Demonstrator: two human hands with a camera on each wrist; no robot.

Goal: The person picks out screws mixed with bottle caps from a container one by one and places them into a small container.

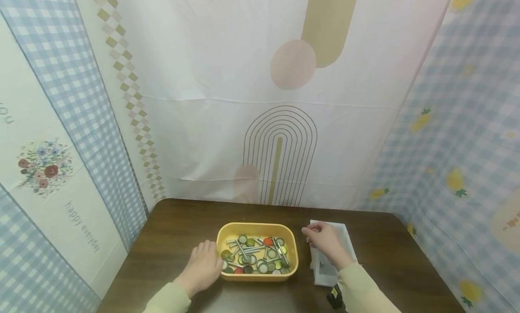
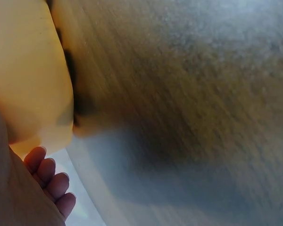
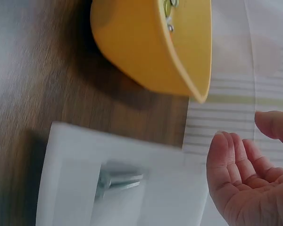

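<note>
A yellow plastic tub (image 1: 260, 278) stands on the table, holding a mix of bottle caps (image 1: 263, 268) and long metal bolts (image 1: 282, 253). My left hand (image 1: 201, 265) rests against the tub's left side, its fingers lying along the outer wall; the thumb is hidden in the left wrist view. To the right of the tub lies a white tray (image 1: 325, 279), and a few bolts (image 3: 125, 181) show inside it in the right wrist view. Above this tray hovers my right hand (image 1: 327, 241), thumb and fingers apart with nothing between them.
The dark wooden table (image 1: 178, 218) backs onto a patterned white curtain (image 1: 203, 146). Checked cloths hang at the left (image 1: 81, 123) and right (image 1: 438, 168). A small black device (image 1: 335, 297) sits by the right sleeve.
</note>
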